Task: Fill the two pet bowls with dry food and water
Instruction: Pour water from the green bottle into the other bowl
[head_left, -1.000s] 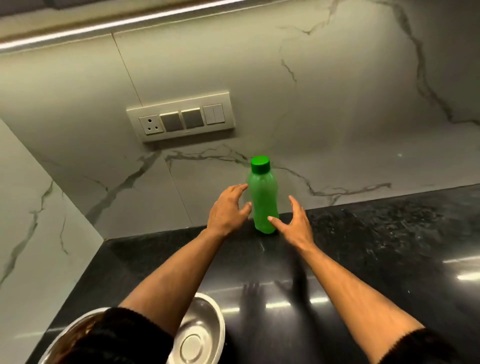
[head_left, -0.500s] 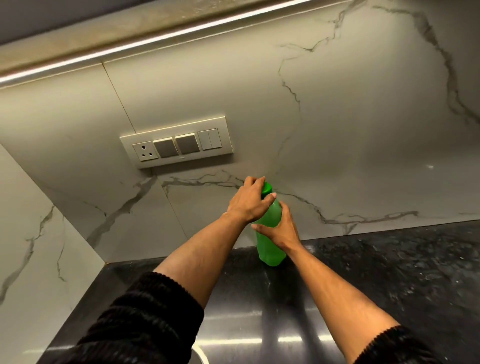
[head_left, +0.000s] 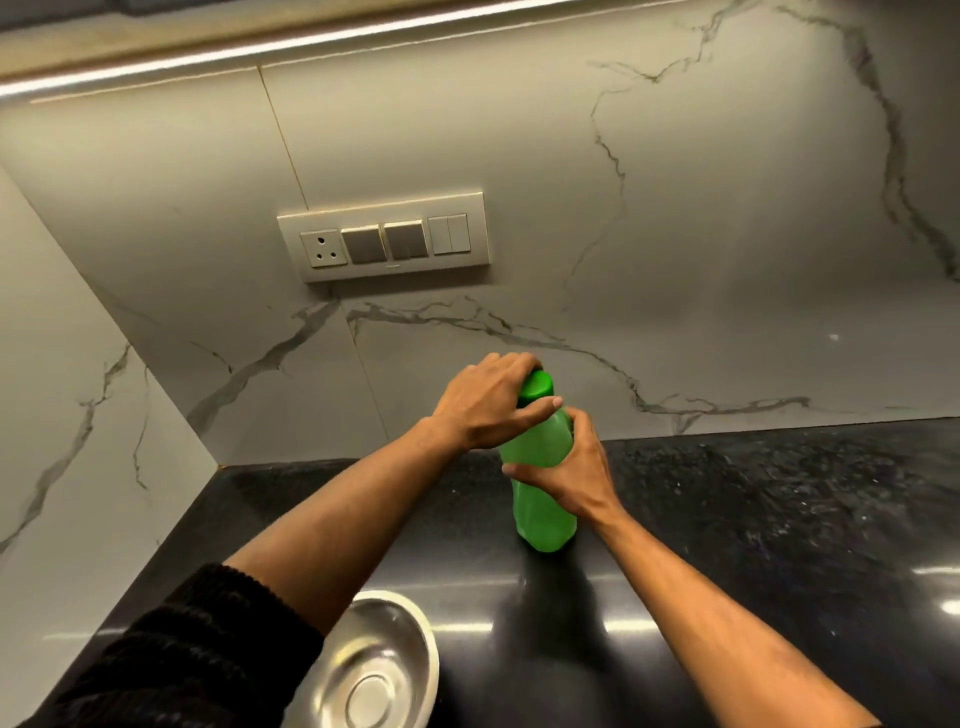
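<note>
We see a green plastic water bottle (head_left: 540, 499) standing upright on the black polished stone countertop (head_left: 779, 519), close to the foot of the marble-patterned wall (head_left: 675, 234). We take the bottle as our landmark. The left hand (head_left: 488, 402) is closed over the top of the bottle, its fingers curled over the green screw cap (head_left: 539, 385), of which only the right edge shows past the knuckles, and its thumb lies across the bottle's shoulder. The right hand (head_left: 569, 470) grips the bottle's body around the middle from the right side, thumb across the front and fingers wrapped behind, where we cannot see them. The bottle's base rests on the countertop below that hand.

Nearer to us than the bottle and to its left, a steel pet bowl (head_left: 374, 670) sits on the countertop, partly hidden under the left forearm and its dark knitted sleeve (head_left: 197, 660). What we see of its inside is bare, shiny metal. We see only this one bowl.

Above the bottle and to its left, a cream switch panel (head_left: 384, 236) with one socket and several switches is set into the wall. Higher still, a light strip (head_left: 311, 44) runs along the top of the wall.
</note>
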